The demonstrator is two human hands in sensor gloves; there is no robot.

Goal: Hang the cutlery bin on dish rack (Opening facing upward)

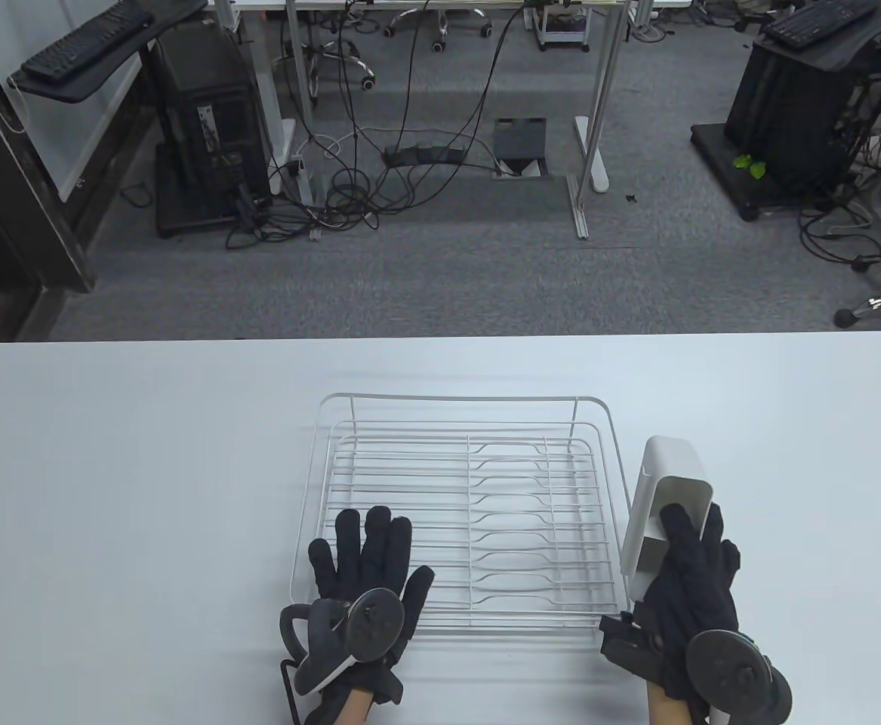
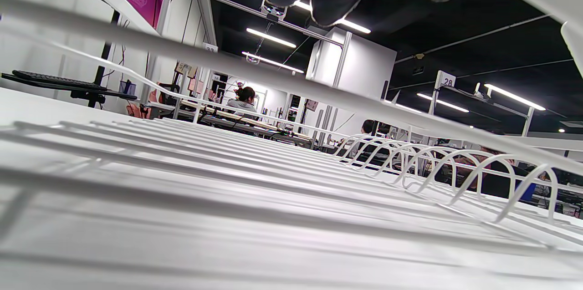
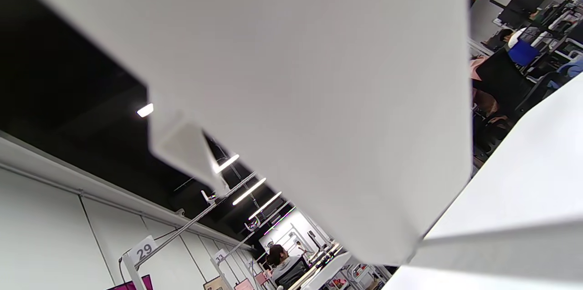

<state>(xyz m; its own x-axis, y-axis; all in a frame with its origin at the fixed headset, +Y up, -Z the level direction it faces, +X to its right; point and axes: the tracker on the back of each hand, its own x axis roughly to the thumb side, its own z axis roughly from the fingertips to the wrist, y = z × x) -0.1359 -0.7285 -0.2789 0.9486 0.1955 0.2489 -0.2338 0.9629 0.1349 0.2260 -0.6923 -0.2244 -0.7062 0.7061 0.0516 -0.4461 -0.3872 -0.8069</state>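
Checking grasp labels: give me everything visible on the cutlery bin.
The cutlery bin is a white, smooth, plastic-looking box with rounded corners and an open end facing the camera. It sits tilted just outside the right side of the dish rack; whether it touches the rack wire is unclear. The right hand holds it, fingers reaching into the opening. The right wrist view shows its plain wall with a tab-like projection.

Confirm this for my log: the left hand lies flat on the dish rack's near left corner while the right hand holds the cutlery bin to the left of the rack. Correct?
Not quite. The right hand holds the cutlery bin by the dish rack's right side, not its left; the table view shows this. The rest stands: the left hand lies flat on the near left corner.
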